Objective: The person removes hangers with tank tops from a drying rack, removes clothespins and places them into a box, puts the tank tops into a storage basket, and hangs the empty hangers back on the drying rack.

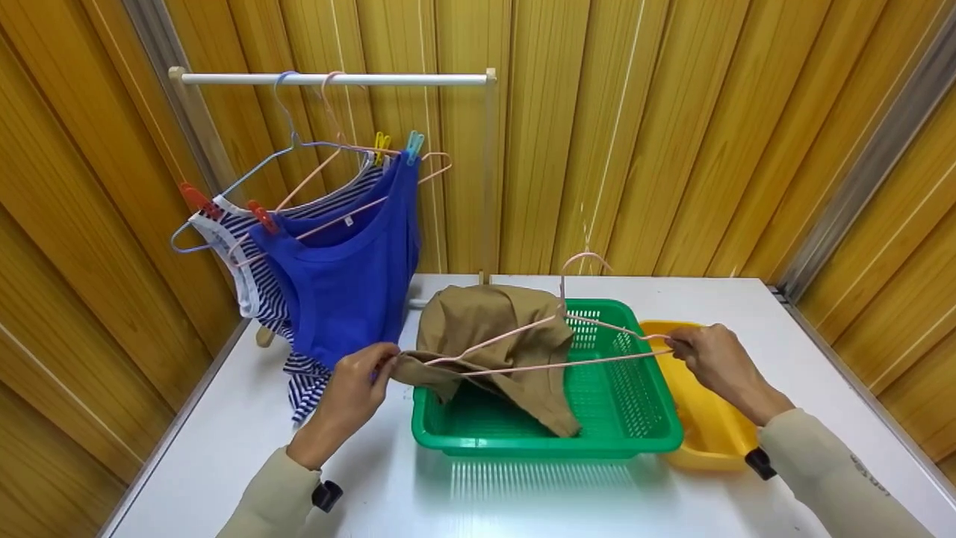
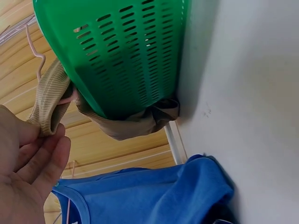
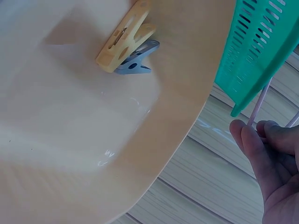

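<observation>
Brown top drapes over the basket on the counter, its strap at nine o'clock pinched by the left hand with one end of a hanger inside, while the right hand pinches the other at three o'clock, near the tub.

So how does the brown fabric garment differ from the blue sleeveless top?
The brown fabric garment sags, bunched, over the green plastic basket; the blue sleeveless top hangs from the white-barred rack. The left hand pinches the brown garment, while a red clothespin grips the blue top. Each has a pink wire hanger running into it.
</observation>
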`<state>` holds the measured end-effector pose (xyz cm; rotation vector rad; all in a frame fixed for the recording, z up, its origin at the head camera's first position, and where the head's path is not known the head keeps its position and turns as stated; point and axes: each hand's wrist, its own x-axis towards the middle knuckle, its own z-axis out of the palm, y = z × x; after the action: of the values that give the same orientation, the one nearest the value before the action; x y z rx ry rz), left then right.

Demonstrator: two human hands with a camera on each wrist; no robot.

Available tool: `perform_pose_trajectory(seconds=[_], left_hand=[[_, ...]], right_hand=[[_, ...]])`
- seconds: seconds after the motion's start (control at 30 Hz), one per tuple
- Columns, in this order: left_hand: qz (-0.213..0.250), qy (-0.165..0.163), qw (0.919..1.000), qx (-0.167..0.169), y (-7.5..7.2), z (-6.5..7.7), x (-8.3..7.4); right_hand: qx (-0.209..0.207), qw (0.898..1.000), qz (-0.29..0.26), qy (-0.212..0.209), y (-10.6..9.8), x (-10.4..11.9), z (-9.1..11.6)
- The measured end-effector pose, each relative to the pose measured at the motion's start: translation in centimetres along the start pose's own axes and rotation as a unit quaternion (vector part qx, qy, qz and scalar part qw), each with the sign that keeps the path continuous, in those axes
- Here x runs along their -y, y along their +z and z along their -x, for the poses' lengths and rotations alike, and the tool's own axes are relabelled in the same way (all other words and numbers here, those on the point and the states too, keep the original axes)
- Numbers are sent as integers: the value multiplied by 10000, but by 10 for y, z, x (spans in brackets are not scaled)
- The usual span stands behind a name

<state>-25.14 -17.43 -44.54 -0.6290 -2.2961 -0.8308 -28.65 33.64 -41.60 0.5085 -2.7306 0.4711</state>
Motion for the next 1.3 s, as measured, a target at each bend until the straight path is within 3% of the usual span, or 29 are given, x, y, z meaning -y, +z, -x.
perform_pose_trajectory(seconds=[0.27,0.57,0.77,0.9,1.3], left_hand=[[-441,-424,9976,335,4,15,10],[-333,-423,9958,743,19,24,14],[-71,-581,9978,324,21,16,7],[212,-475,9985,181,16,8,-2],[318,305,9947,928,21,-14,-23]], right_hand=[[-57,10000,14,-46,1,-2,2],[-48,10000,-37,-75,3,3,3],[-73,9999,-41,-115,4,7,4],[-26,10000,-69,-53,4,7,4],[40,9999,-111,36,3,8,4]])
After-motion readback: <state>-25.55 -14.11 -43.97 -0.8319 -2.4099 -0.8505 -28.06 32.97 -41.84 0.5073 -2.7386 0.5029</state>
